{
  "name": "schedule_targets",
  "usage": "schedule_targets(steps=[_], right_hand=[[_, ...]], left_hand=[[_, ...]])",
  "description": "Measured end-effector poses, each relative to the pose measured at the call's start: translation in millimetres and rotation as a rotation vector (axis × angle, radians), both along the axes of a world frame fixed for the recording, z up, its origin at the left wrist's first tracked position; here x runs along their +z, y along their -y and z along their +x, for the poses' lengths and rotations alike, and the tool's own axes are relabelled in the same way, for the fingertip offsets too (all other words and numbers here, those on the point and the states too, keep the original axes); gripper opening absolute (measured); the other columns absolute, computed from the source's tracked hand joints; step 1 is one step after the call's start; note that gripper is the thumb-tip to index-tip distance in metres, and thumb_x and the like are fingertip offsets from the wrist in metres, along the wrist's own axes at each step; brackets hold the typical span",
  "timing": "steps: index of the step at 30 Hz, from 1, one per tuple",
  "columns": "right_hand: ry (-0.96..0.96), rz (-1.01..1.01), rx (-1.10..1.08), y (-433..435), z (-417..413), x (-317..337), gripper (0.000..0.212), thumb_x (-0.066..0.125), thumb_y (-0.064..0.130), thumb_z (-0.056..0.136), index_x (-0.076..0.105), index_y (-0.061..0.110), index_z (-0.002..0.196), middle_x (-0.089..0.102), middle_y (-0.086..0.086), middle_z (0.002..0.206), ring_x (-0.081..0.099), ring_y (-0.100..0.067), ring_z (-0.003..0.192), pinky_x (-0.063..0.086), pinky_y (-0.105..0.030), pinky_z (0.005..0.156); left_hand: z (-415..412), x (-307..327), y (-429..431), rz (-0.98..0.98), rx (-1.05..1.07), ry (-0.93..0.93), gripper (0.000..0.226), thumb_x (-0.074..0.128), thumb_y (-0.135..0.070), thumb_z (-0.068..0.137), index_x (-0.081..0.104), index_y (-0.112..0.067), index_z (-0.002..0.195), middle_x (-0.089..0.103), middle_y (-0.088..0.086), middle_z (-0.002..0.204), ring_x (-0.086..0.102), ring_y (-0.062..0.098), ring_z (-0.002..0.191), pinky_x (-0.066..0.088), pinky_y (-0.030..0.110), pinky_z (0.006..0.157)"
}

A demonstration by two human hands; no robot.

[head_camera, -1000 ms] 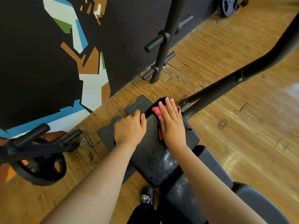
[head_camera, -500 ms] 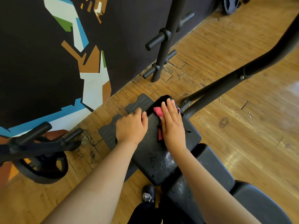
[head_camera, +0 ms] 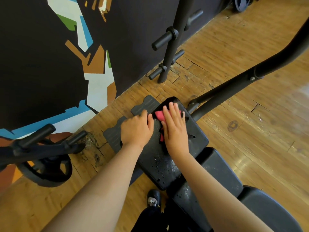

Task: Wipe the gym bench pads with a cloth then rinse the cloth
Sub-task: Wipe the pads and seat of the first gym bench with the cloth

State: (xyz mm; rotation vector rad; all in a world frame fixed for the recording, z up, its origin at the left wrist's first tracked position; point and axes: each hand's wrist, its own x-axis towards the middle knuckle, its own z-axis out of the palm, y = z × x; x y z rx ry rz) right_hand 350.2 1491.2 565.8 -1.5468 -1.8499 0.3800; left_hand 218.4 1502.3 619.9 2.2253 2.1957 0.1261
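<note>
The right hand [head_camera: 175, 129] lies flat on the red cloth [head_camera: 159, 114], fingers straight and a bit spread, pressing it onto the far end of the pad [head_camera: 197, 131]. The cloth's mostly buried under the palm. You only get a red corner poking out left of the fingertips and a thin strip down the thumb side. The left hand [head_camera: 136, 129] sits right beside it and grips the pad's left edge, fingers curled over the side, thumb up on top and close to the cloth's corner. The near half of the pad is wet, with drops [head_camera: 162, 163] all over it in front of the right wrist. Behind that comes a second pad [head_camera: 222, 168] and then a third one [head_camera: 267, 208] off in the bottom right corner, all black. Two grey ridged plates [head_camera: 145, 104] lie on the floor [head_camera: 250, 131] just left of the pad, one partly hidden by the left hand. A black tube [head_camera: 250, 77] runs from the pad's far right corner up toward the top right. A post [head_camera: 173, 39] with stubby pegs stands by the wall [head_camera: 33, 64], which is black with blue, white and brown shapes painted on. A weight plate [head_camera: 46, 169] hangs on a rack at lower left, and a shoe [head_camera: 153, 197] peeks in at the bottom, next to the pad. The floor is wood, pretty chewed up near the wall.
</note>
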Motion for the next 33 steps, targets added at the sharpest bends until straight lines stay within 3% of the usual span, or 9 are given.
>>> schedule_targets(steps=[3, 7, 13, 18, 24, 28, 33], right_hand=[[0.107, 0.032, 0.03, -14.7, 23.6, -2.8, 0.047, 0.034, 0.031, 0.101, 0.038, 0.014, 0.145, 0.028, -0.007, 0.154, 0.012, -0.017, 0.146, 0.0, -0.033, 0.121], [-0.066, -0.111, -0.185, -32.4, 30.2, 4.8, 0.047, 0.034, 0.029, 0.104, 0.032, 0.014, 0.148, 0.021, -0.006, 0.157, 0.004, -0.013, 0.146, 0.001, -0.037, 0.121], [0.036, -0.019, -0.01, -14.2, 22.0, -0.8, 0.047, 0.031, 0.03, 0.101, 0.039, 0.014, 0.145, 0.026, -0.004, 0.155, 0.01, -0.017, 0.146, 0.0, -0.035, 0.121], [-0.139, -0.086, -0.145, -46.9, 12.1, 22.0, 0.047, 0.034, 0.033, 0.1, 0.046, 0.013, 0.141, 0.035, -0.007, 0.152, 0.013, -0.019, 0.146, 0.005, -0.043, 0.121], [0.001, 0.038, 0.131, -15.5, 1.5, 7.8, 0.041, 0.049, 0.022, 0.096, 0.052, 0.011, 0.136, 0.043, -0.009, 0.148, 0.024, -0.02, 0.143, 0.01, -0.041, 0.119], [-0.049, -0.013, -0.039, -46.6, 31.8, 11.5, 0.044, 0.038, 0.029, 0.099, 0.049, 0.011, 0.138, 0.042, -0.009, 0.148, 0.025, -0.022, 0.143, 0.011, -0.042, 0.119], [-0.114, -0.037, -0.035, -23.7, 21.7, 8.7, 0.043, 0.04, 0.028, 0.099, 0.047, 0.015, 0.14, 0.038, -0.005, 0.151, 0.021, -0.018, 0.145, 0.008, -0.037, 0.12]], left_hand=[[0.6, 0.4, 0.6, 0.01, 0.001, 0.019, 0.035, 0.031, -0.034, 0.103, 0.056, -0.014, 0.088, 0.057, 0.002, 0.061, 0.05, 0.022, 0.049, 0.038, 0.027, 0.048], [0.6, 1.0, 1.0, -0.004, 0.006, 0.03, 0.035, 0.032, -0.034, 0.103, 0.057, -0.014, 0.088, 0.053, 0.001, 0.059, 0.054, 0.023, 0.049, 0.046, 0.029, 0.049], [0.7, 1.8, 1.0, -0.004, 0.004, 0.017, 0.035, 0.032, -0.034, 0.103, 0.058, -0.014, 0.09, 0.057, 0.003, 0.062, 0.056, 0.024, 0.05, 0.045, 0.029, 0.049], [1.1, 2.0, 1.1, 0.009, -0.002, 0.014, 0.033, 0.035, -0.032, 0.102, 0.059, -0.013, 0.088, 0.059, 0.005, 0.06, 0.051, 0.025, 0.047, 0.036, 0.026, 0.047], [1.0, 3.3, 1.1, -0.015, 0.005, 0.054, 0.03, 0.035, -0.033, 0.102, 0.057, -0.014, 0.092, 0.063, 0.005, 0.068, 0.06, 0.027, 0.056, 0.045, 0.03, 0.052], [0.7, 2.9, 0.7, 0.008, 0.007, 0.025, 0.035, 0.031, -0.034, 0.102, 0.058, -0.015, 0.091, 0.059, 0.003, 0.063, 0.054, 0.025, 0.051, 0.033, 0.026, 0.048], [-0.4, 1.0, 0.6, 0.004, -0.001, 0.034, 0.036, 0.03, -0.033, 0.103, 0.058, -0.014, 0.091, 0.054, 0.0, 0.06, 0.055, 0.024, 0.05, 0.04, 0.026, 0.047]])
